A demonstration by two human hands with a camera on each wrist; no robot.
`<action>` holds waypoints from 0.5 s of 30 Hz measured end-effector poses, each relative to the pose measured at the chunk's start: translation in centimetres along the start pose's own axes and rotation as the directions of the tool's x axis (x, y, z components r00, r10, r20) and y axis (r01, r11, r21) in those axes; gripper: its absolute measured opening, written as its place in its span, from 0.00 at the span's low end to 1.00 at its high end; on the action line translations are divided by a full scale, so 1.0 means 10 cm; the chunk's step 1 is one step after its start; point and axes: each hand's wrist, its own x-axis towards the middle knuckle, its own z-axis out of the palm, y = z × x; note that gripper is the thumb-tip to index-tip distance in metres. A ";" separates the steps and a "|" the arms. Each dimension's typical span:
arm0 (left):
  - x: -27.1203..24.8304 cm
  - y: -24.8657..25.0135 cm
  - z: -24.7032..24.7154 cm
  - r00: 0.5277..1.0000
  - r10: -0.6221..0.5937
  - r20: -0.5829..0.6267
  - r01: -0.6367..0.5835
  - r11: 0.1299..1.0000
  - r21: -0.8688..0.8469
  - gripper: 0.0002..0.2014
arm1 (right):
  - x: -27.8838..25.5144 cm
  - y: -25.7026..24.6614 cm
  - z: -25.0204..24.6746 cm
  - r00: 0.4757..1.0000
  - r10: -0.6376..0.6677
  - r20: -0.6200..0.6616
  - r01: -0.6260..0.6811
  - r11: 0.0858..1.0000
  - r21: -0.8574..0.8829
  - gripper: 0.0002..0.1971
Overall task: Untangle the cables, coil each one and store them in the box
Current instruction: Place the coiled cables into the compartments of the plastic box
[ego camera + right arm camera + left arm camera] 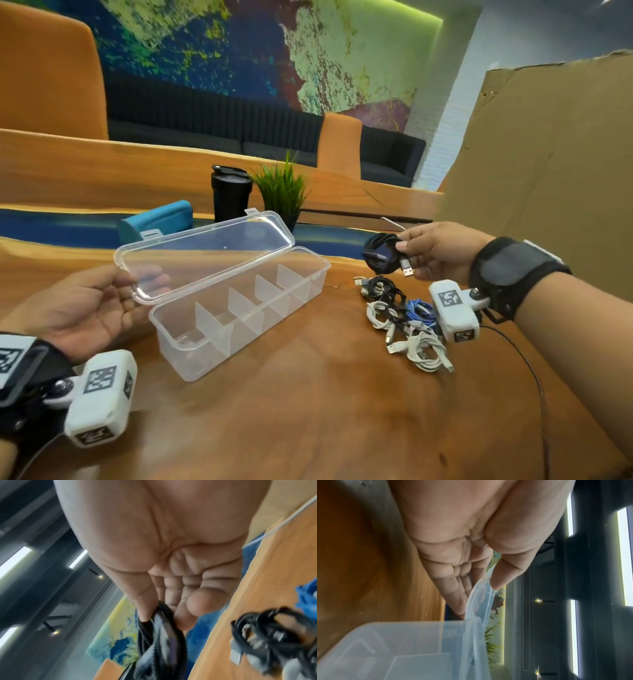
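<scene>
A clear plastic box [318, 274] with several divided compartments stands on the wooden table, its hinged lid [205, 250] raised. My left hand [92, 308] pinches the lid's near corner between thumb and fingers; the left wrist view shows the thumb [501, 577] on the lid edge [481, 601]. My right hand [435, 253] holds a coiled black cable [380, 253] in the air to the right of the box, its USB plug [406, 269] hanging down. In the right wrist view the thumb and fingers pinch that black coil [159, 635]. A pile of black, white and blue cables [400, 318] lies on the table below.
A black tumbler [231, 195], a small green plant [281, 192] and a teal case [157, 219] stand behind the box. A large cardboard sheet [548, 154] rises at the right. A thin black wire [527, 363] trails from my right wrist across the table.
</scene>
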 end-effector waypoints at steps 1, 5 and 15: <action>-0.04 0.02 0.06 1.000 0.001 -0.012 -0.001 1.000 0.006 0.16 | -0.02 -0.04 0.10 1.000 -0.017 0.020 0.016 0.999 0.028 0.09; -0.14 0.04 0.22 0.998 0.015 -0.061 -0.012 0.999 0.041 0.15 | -0.16 -0.29 0.71 0.985 -0.122 0.123 0.117 0.992 0.047 0.07; -0.20 0.08 0.15 0.995 0.057 -0.084 -0.045 0.988 0.145 0.13 | -0.09 -0.67 2.28 0.925 -0.087 0.370 0.208 0.931 -0.301 0.10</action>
